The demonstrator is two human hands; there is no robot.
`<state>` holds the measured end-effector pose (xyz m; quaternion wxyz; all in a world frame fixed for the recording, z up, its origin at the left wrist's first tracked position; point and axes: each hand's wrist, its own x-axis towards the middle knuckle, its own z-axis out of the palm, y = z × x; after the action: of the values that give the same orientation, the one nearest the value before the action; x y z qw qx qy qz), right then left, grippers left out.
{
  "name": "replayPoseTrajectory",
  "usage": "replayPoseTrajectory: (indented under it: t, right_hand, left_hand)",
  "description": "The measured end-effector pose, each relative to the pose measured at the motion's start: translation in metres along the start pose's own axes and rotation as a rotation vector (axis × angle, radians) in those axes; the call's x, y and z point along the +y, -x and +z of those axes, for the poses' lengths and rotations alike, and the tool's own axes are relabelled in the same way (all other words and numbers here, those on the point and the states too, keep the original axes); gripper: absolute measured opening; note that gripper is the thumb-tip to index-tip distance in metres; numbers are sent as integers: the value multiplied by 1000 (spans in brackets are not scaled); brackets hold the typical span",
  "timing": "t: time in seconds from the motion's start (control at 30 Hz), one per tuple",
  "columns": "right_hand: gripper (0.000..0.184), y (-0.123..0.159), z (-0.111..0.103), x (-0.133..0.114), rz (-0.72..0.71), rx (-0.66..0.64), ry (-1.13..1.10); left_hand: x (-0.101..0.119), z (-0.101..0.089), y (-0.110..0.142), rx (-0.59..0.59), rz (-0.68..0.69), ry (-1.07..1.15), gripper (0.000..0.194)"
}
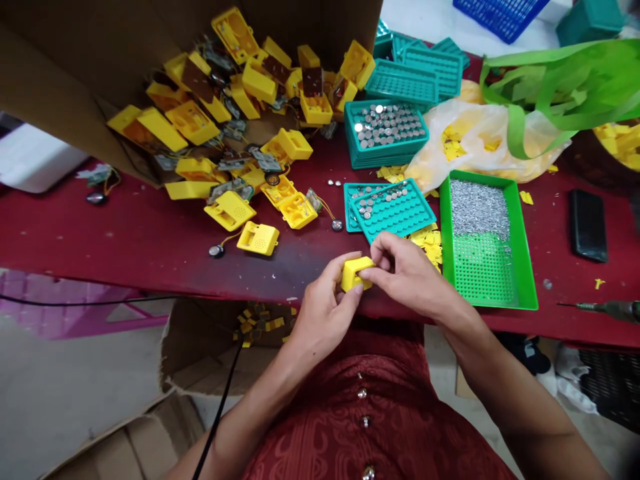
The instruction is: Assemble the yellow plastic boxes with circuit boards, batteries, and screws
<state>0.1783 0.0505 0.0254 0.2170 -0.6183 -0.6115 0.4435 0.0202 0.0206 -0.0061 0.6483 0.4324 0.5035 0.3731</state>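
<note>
A small yellow plastic box [354, 273] is held between both hands at the near edge of the red table [125, 233]. My left hand [325, 307] grips its left side with curled fingers. My right hand [407, 273] pinches its top and right side. Just beyond lies a teal tray [395, 213] with a few round button cells in its pockets. A second teal tray [385, 130], stacked on others, is nearly full of cells.
A tipped cardboard box [100, 60] spills several yellow boxes with circuit boards [240, 120] across the table. A green tray of small screws [483, 233] sits right of my hands. A black phone [589, 225], a screwdriver [607, 308] and plastic bags [480, 133] lie further right.
</note>
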Motion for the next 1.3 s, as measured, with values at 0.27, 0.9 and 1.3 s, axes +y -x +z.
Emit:
replayPoseTrajectory:
  t: [0.27,0.9,1.3]
  right_hand:
    - [29,0,-6,5,-54,-109,-3]
    - [20,6,8,18,48,1,-257]
    - [29,1,5,23,76,-66,-457]
  left_hand:
    - [1,-1,2,-39,-17,-7,37]
    - [2,3,-6,-83,42,-227,41]
    - [1,10,1,-35,100,-321,40]
